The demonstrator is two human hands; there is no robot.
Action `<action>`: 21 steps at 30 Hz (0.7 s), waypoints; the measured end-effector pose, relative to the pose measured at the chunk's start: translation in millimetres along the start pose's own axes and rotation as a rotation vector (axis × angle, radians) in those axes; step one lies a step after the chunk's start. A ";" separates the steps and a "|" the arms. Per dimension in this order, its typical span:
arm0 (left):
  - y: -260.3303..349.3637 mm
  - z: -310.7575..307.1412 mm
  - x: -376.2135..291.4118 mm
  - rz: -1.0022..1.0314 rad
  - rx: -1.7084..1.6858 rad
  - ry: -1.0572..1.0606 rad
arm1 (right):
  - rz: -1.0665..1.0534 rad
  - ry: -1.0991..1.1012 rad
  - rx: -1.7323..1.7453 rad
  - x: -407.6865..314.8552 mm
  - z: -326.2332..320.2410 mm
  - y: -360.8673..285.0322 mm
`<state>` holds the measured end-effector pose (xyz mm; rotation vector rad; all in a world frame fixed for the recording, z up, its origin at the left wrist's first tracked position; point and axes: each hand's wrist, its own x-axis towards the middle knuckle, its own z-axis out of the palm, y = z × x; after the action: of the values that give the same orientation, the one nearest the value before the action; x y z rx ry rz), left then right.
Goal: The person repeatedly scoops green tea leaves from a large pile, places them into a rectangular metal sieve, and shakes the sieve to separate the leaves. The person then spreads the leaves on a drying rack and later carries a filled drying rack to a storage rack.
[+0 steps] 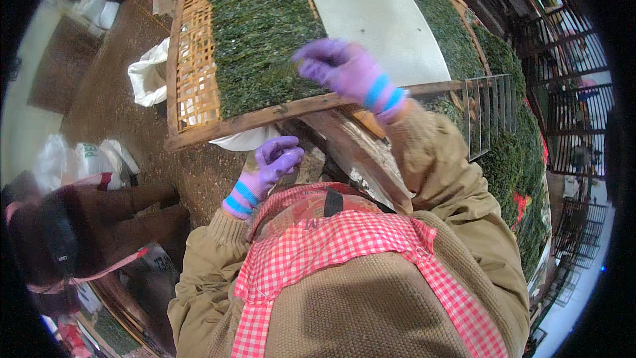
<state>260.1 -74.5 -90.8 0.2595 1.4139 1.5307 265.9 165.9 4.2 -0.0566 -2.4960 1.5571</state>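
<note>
Both of my hands wear purple gloves with blue bands at the cuffs. My right hand [338,67], slightly blurred, is over the near edge of a wood-framed lattice tray [278,109], with its fingers above a layer of green leaves [258,35]. Nothing shows in that hand, and whether it touches the leaves I cannot tell. My left hand [278,159] is in front of the checked apron, below the tray's edge, fingers curled with nothing visible in them. A white sheet or board [382,25] lies on the tray between two leafy areas.
A wire rack [489,114] rests at the right, beside a large heap of green leaves [512,174]. An open white sack [149,77] stands on the floor left of the tray. More filled sacks [94,164] and another person [74,233] are at the left. Slatted racks [571,59] stand far right.
</note>
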 end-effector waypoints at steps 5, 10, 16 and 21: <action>-5.6 -23.5 2.8 0.312 0.525 0.253 | 0.138 -0.238 -0.896 -3.4 21.9 62.4; 29.3 -28.3 44.2 0.845 1.354 0.579 | 0.149 -0.179 -0.764 -16.7 -6.1 70.2; 39.2 -22.7 95.8 0.973 1.484 0.486 | 0.128 -0.158 -0.798 -17.9 -9.3 49.2; 41.0 -19.8 101.6 0.952 1.575 0.450 | 0.131 -0.378 -0.807 -13.0 25.7 52.4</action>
<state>176.3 -3.2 -107.3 1.7959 2.8603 0.6927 270.0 164.6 -55.4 -0.0452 -3.3121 0.5217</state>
